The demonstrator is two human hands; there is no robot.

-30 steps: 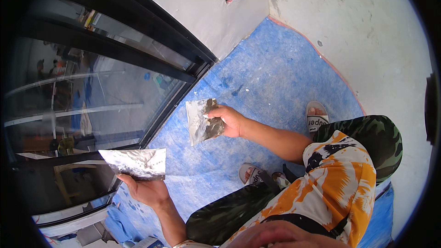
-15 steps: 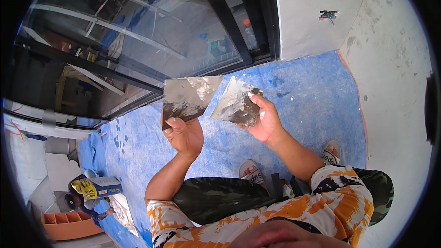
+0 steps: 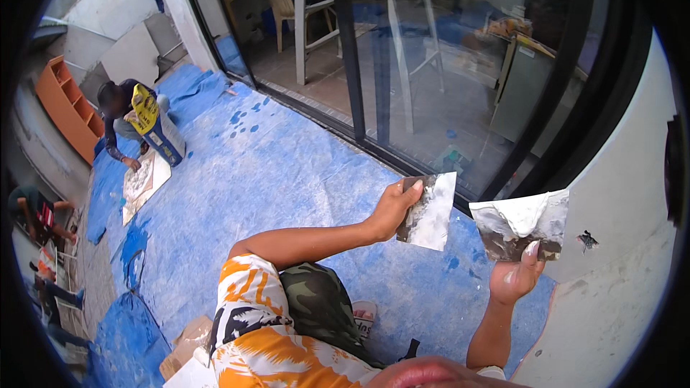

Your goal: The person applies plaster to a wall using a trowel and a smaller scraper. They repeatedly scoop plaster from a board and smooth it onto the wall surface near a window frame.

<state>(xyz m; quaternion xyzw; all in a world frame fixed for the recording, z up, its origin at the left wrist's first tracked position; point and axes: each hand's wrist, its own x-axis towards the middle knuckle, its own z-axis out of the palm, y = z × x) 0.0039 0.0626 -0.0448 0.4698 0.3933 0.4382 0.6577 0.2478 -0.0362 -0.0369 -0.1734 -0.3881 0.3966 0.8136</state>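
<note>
My left hand (image 3: 392, 210) is closed on a flat, square-edged putty spreader (image 3: 434, 219), its thumb lying over the dark part of the face. White paste covers much of that face. To the right, my right hand (image 3: 514, 279) grips a second putty spreader (image 3: 552, 224) from below, thumb in front and fingers mostly hidden behind. A thick ridge of white paste (image 3: 522, 210) lies along its upper edge and bulges down the middle. A narrow gap separates the two spreaders.
Blue sheeting (image 3: 273, 179) covers the floor. Dark-framed glass doors (image 3: 410, 50) stand ahead, and a grey wall (image 3: 611, 287) with a wired opening (image 3: 587, 239) is at right. At far left a person (image 3: 118, 118) crouches by a yellow-and-blue bag (image 3: 162, 129) and a paste-covered board (image 3: 147, 183).
The view has swung left, bringing more of the crouching person and floor into sight. Both hands now appear farther right, with the spreaders still held. A thick paste ridge now shows on the right-hand spreader.
</note>
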